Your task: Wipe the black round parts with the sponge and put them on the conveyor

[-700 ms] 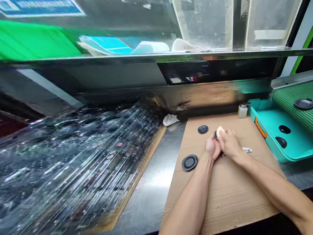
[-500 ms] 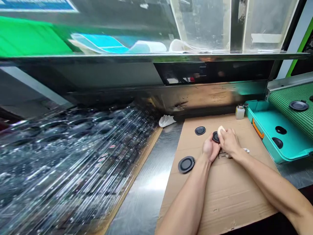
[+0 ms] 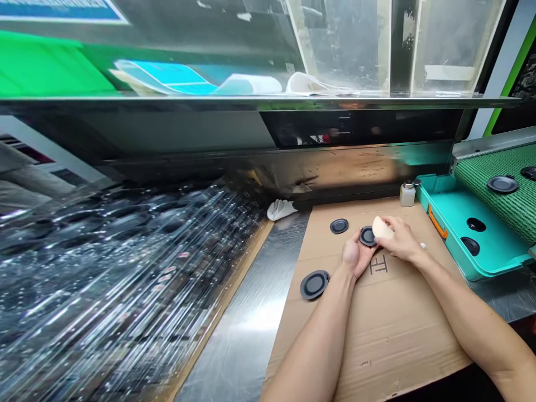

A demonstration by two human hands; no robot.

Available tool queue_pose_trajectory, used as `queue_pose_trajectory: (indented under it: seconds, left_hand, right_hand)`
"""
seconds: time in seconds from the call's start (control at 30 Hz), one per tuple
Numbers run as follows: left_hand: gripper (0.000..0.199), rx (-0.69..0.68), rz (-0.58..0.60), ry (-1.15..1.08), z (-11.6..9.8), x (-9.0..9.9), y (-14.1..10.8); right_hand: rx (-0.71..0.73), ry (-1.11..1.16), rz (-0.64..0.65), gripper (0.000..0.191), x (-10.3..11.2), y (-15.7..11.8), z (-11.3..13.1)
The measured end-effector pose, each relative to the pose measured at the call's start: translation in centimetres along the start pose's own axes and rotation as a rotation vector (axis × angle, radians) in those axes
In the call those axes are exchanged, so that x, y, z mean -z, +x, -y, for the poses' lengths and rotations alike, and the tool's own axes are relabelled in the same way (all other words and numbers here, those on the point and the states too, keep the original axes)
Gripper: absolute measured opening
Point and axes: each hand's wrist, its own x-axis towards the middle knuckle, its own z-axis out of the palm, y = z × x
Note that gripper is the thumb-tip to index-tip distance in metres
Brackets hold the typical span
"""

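My left hand point(image 3: 357, 254) rests on the cardboard sheet point(image 3: 377, 329), its fingers gripping the edge of a round black rubber disc point(image 3: 367, 236). My right hand point(image 3: 401, 241) pinches a cream foam sponge point(image 3: 382, 228), which touches or nearly touches the disc's right edge. Two similar black discs lie on the cardboard: a smaller one point(image 3: 339, 226) beyond my left hand and a larger one point(image 3: 314, 285) to its left. Black printed marks point(image 3: 379, 264) show on the cardboard below my hands.
A small white bottle point(image 3: 407, 194) stands at the cardboard's far corner. To the right are a teal tray point(image 3: 473, 237) holding dark discs and a green mesh belt point(image 3: 502, 173) with more discs. A white cloth point(image 3: 281, 210) lies beyond the steel counter point(image 3: 247, 329).
My right hand and the sponge have moved rightward off the disc's face, exposing more of it. The cardboard's printed marks now show, and the whole view has shifted slightly left.
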Motion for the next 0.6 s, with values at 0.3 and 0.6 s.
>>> queue_pose_trajectory:
  seconds: [0.3, 0.6]
  left_hand:
    - [0.039, -0.009, 0.067, 0.069, 0.7, -0.4, -0.6]
    - [0.033, -0.044, -0.011, 0.097, 1.2, -0.6, -0.9]
  right_hand:
    - [-0.021, 0.129, 0.095, 0.030, -1.3, -0.5, 1.2]
    - [-0.193, -0.129, 0.134, 0.023, -0.2, -0.3, 0.8]
